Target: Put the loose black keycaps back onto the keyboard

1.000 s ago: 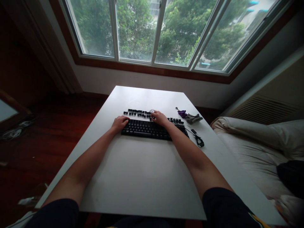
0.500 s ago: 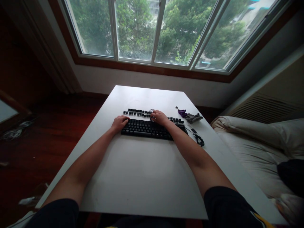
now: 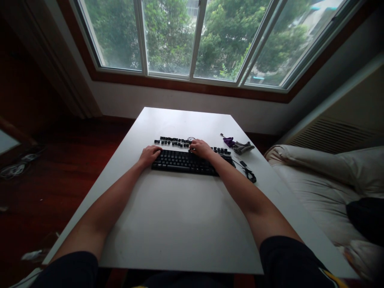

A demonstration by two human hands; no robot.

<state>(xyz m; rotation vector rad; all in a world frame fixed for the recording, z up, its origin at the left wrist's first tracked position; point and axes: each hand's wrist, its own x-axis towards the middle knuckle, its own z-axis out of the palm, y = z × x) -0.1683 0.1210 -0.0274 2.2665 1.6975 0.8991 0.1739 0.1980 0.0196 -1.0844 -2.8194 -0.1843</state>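
A black keyboard (image 3: 177, 161) lies across the white table, its right part hidden under my right forearm. My left hand (image 3: 150, 155) holds the keyboard's upper left corner, fingers closed at its edge. Over the far edge, right of the middle, is my right hand (image 3: 200, 148), its fingers pinched together; what sits between them is too small to make out. A thin wire loop (image 3: 191, 139) shows just beyond those fingertips. Loose black keycaps (image 3: 174, 140) stand in rows behind the keyboard, and more keycaps (image 3: 222, 150) lie right of my right hand.
A coiled black cable (image 3: 250, 175) lies at the keyboard's right. Further back are a grey cloth or glove (image 3: 242, 147) and a purple item (image 3: 228, 141). The white table (image 3: 180, 224) stands before a window, with a cushioned sofa (image 3: 303, 180) on the right.
The whole view has shifted slightly. Both hands keep nearly the same places at the keyboard, and the right fingers stay pinched.
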